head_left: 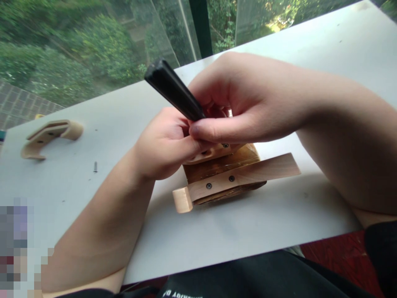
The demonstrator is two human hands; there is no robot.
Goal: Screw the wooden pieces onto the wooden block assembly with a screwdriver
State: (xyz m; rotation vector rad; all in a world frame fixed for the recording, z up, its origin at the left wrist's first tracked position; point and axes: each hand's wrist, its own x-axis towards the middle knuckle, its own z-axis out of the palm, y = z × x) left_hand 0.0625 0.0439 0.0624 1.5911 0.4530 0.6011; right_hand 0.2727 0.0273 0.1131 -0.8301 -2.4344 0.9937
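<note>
My right hand [245, 97] is closed around a screwdriver [173, 89], whose black handle slants up to the left. The shaft and tip are hidden behind my fingers. Against it, my left hand [170, 142] is closed, its thumb lying over a light wooden piece [214, 153] with a screw [226, 145] in it. What the left fingers grip is hidden. Beneath both hands lies a brown wooden block [217, 165]. Along the block's near side runs a pale wooden strip [263, 169], fixed with two dark screws [220, 182]; a small squared wooden end [182, 200] is at its left.
A curved wooden part [52, 136] lies on the white table [248, 227] at the left. Near it is a loose screw [95, 167]. Windows with greenery [93, 45] behind them border the table's far edge. A blurred-out patch [14, 244] covers the lower left.
</note>
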